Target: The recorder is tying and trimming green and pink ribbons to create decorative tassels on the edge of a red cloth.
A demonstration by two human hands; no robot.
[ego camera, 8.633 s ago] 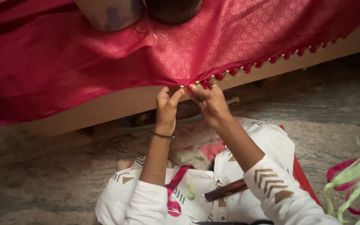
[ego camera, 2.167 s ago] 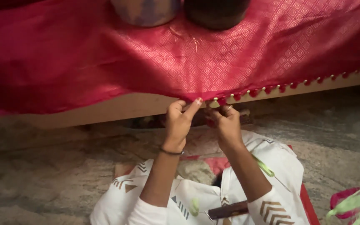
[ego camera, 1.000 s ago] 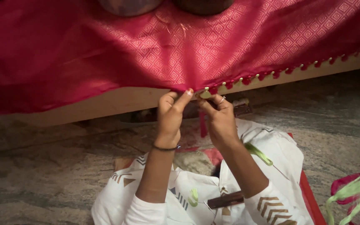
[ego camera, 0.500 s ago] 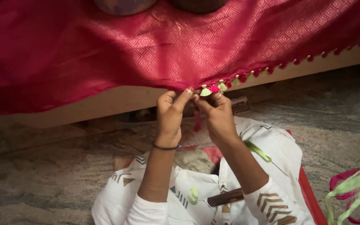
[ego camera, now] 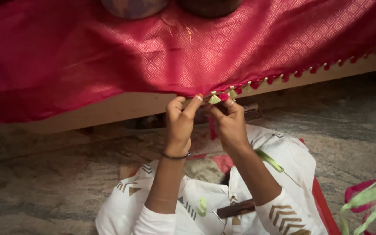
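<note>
a wide magenta cloth with a woven diamond pattern fills the top of the view, draped over a pale wooden edge, its hem hanging just in front of the person. two rounded pots sit on it at the very top. below, grey stone floor, and the person's lap in a white garment with brown chevrons. off to the right, a loose bunch of green and pink threads lies on the floor.

now the hands. the left hand, with a dark bangle at the wrist, is up at the hem, thumb and forefinger pinched closed on the cloth's edge. the right hand, ringed, is just beside it, fingers closed on the hem right under the newest tassels.

and here's the change: compared with a second ago, a green tassel and a pink tassel now sit clear at the fingertips, and both hands have crept a little higher against the hem. that reads, i'd judge, as one more knot in the row of small tassels running away to the right, with the bare hem on the left not yet done.
</note>
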